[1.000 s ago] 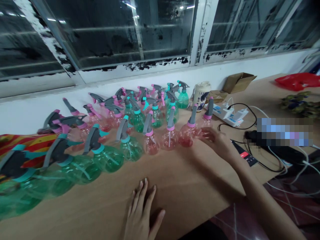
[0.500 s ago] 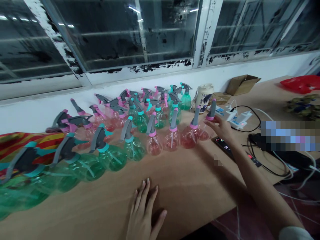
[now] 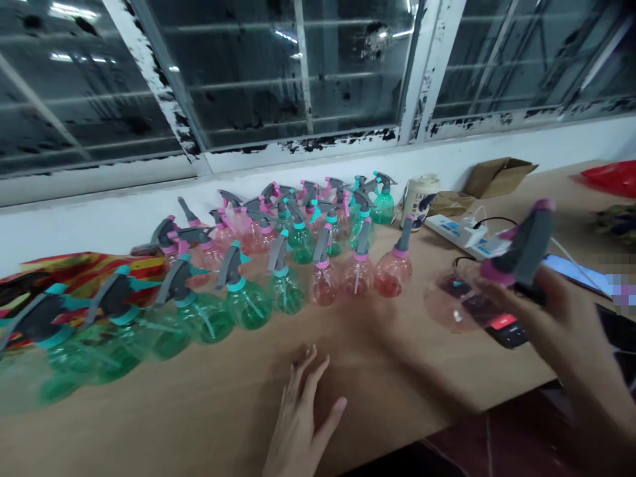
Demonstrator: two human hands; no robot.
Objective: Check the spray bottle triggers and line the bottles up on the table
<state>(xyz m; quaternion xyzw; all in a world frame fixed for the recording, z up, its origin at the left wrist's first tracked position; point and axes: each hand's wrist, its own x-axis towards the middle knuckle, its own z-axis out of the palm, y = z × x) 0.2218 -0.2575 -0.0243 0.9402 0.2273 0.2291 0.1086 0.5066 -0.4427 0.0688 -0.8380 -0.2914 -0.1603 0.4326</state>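
My right hand (image 3: pixel 556 324) grips a clear pink spray bottle (image 3: pixel 454 301) by its neck, just under the pink collar and grey trigger head. The bottle is blurred and held above the table on the right. My left hand (image 3: pixel 308 411) rests near the front of the table with its fingers apart and nothing in it. Beyond it runs a front row of spray bottles: green ones such as a green spray bottle (image 3: pixel 248 305) on the left, then pink ones ending with a pink spray bottle (image 3: pixel 392 275). Several more stand behind, toward the wall.
A white cup (image 3: pixel 418 199), a power strip (image 3: pixel 457 235) with cables and an open cardboard box (image 3: pixel 499 177) stand at the back right. A phone lies partly behind the held bottle. A striped red and yellow cloth (image 3: pixel 89 275) lies at the left; the window wall (image 3: pixel 318 159) bounds the back.
My right hand has taken the pink spray bottle from the right end of the front row, lifting it toward me and to the right. My left hand stays near the table, fingers still spread.
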